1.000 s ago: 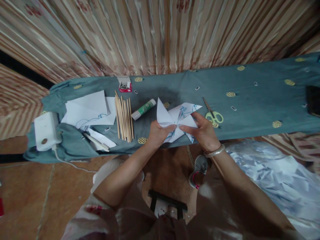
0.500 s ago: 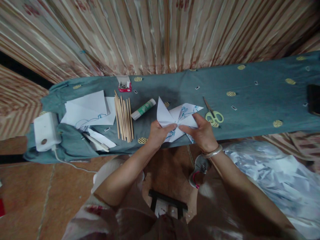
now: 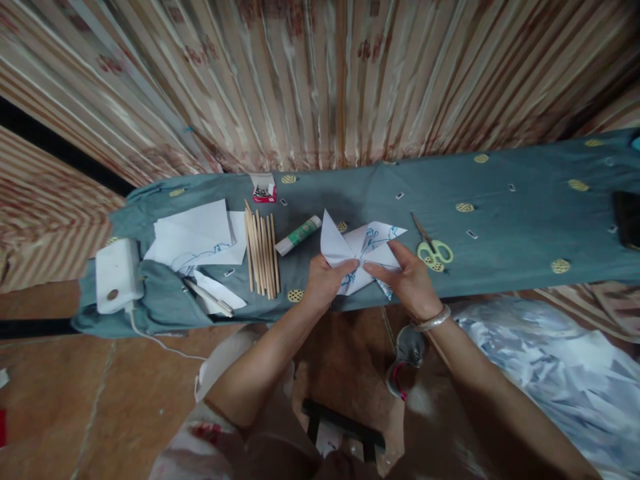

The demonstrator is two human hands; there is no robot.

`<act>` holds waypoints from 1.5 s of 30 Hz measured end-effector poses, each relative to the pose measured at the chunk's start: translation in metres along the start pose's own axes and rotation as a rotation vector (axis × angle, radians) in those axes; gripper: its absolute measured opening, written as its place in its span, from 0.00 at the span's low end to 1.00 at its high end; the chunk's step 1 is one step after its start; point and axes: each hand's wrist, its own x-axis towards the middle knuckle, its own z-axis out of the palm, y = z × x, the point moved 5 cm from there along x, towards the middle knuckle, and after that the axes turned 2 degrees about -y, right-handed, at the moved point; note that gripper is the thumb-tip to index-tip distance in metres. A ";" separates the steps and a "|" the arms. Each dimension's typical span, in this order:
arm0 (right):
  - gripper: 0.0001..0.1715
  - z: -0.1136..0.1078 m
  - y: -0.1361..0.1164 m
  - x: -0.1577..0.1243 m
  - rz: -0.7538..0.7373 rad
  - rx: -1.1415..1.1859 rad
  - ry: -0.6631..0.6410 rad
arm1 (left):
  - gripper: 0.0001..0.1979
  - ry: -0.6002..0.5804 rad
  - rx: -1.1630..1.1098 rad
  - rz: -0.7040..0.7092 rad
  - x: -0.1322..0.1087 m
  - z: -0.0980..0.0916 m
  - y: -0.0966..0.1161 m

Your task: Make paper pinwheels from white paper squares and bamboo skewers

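A white paper pinwheel [image 3: 376,241] with blue line drawings is held over the table's front edge. My left hand [image 3: 327,279] grips its left side, the thumb pressing near the centre. On the other side my right hand [image 3: 411,279] pinches it, thumb tip also by the middle and fingers behind the paper. The fingers under the paper are partly hidden. Right of the pinwheel lie scissors [image 3: 434,251] with light green handles. A green and white glue stick [image 3: 300,235] lies to its left, beside a row of several wooden sticks [image 3: 262,257].
The narrow table has a green cloth [image 3: 520,233]. White paper sheets [image 3: 193,230], a pen [image 3: 213,298], a small red box of metal pins [image 3: 264,192] and a white corded device [image 3: 117,275] are at left. A plastic bag of paper [image 3: 555,360] sits below right; a black stool [image 3: 345,423] stands below.
The view has tilted slightly, so the table and everything on it appear lower and a little further right. Both hands keep their hold on the pinwheel, with little change in grip.
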 end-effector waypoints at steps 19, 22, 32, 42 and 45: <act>0.15 -0.002 0.001 0.039 -0.082 0.265 0.195 | 0.09 0.071 -0.022 0.141 0.001 -0.019 0.033; 0.12 0.008 0.003 0.049 -0.118 0.246 0.209 | 0.10 0.129 -0.015 0.170 0.003 -0.030 0.044; 0.09 0.115 -0.042 0.112 -0.435 -0.399 -0.061 | 0.17 0.380 -0.137 0.418 0.011 -0.098 0.103; 0.13 0.230 -0.062 0.163 -0.710 -1.176 -0.346 | 0.13 0.559 -0.158 0.542 0.006 -0.144 0.135; 0.12 0.242 -0.057 0.173 -0.700 -1.230 -0.338 | 0.11 0.576 -0.164 0.530 0.005 -0.145 0.135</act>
